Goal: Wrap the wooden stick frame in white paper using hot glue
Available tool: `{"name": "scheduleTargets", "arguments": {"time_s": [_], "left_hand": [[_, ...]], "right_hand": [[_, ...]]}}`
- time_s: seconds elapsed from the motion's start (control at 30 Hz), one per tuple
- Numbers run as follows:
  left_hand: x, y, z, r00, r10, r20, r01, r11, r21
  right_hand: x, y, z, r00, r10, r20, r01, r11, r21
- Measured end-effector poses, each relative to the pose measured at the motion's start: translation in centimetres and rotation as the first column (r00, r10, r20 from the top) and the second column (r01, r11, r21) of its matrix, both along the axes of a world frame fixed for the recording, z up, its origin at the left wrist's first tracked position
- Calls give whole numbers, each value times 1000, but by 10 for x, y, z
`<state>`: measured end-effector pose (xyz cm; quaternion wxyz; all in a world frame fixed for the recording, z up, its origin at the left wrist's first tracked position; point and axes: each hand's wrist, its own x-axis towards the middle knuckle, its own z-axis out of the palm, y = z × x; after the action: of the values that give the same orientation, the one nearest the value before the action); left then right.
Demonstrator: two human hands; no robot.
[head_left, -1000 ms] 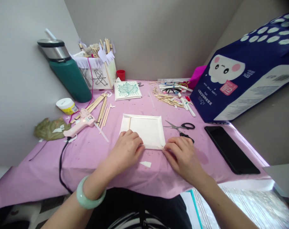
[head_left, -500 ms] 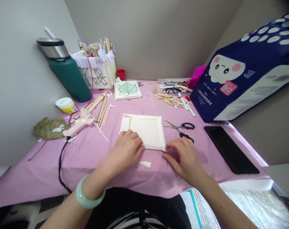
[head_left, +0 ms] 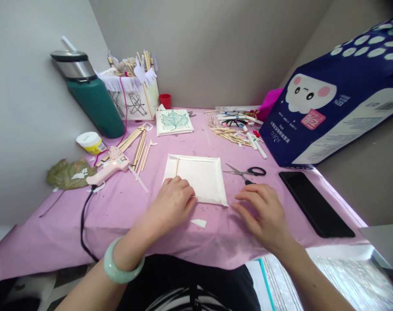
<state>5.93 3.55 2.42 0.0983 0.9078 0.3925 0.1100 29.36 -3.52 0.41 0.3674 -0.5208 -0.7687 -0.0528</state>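
Left of the scissors lies the panel, its near edge pinched by the left hand; the right hand, near the scissors, is empty. Unheld, the panel's near-right fold could spring up.

A flat surface is covered by creased lilac-pink cloth and bordered by plain grey walls; the left wall is lit palest, and bright light is seen at lower right.
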Motion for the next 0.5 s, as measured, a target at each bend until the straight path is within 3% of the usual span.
{"name": "scheduleTargets", "arguments": {"time_s": [0.2,0.5], "left_hand": [[0,0,0,1000,4,4,-4,1000,4],[1,-1,0,1000,5,4,-5,1000,9]], "right_hand": [[-5,-10,-6,996,13,87,-3,993,-120],[-19,-2,-10,975,-16,222,36,996,-87]]}}
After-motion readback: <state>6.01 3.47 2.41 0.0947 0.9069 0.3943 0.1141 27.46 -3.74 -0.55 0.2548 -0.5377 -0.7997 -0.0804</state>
